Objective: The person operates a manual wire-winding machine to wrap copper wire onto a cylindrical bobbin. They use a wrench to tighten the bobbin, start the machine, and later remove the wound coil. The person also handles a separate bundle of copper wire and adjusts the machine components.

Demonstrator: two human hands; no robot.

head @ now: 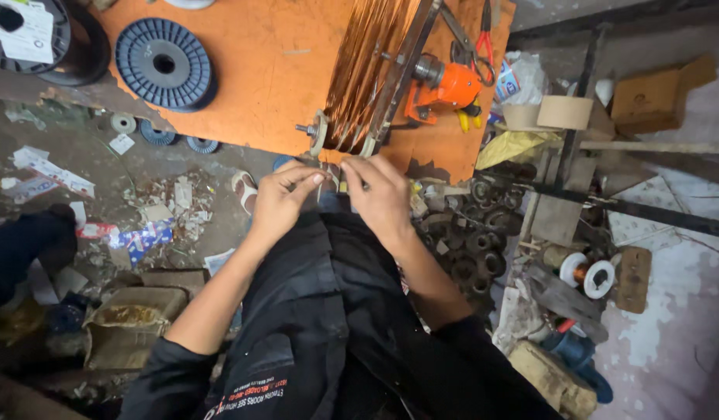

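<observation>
Copper wire [358, 85] (off the winder) seems pinched by both hands, left [280, 201] and right [381, 196].

Bench: an orange board [258, 85] lay across the top of the view.
Floor: dirty grey concrete [165, 167], strewn with paper scraps [52, 175].
Right side: black metal bars [608, 204] crossed a pale, stained surface.
Light: dim, even.

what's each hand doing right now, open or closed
Left hand: closed, fingers pinched on a thin strip at the copper wire coil's lower edge.
Right hand: closed, pinching there too; what it holds cannot be told.
</observation>
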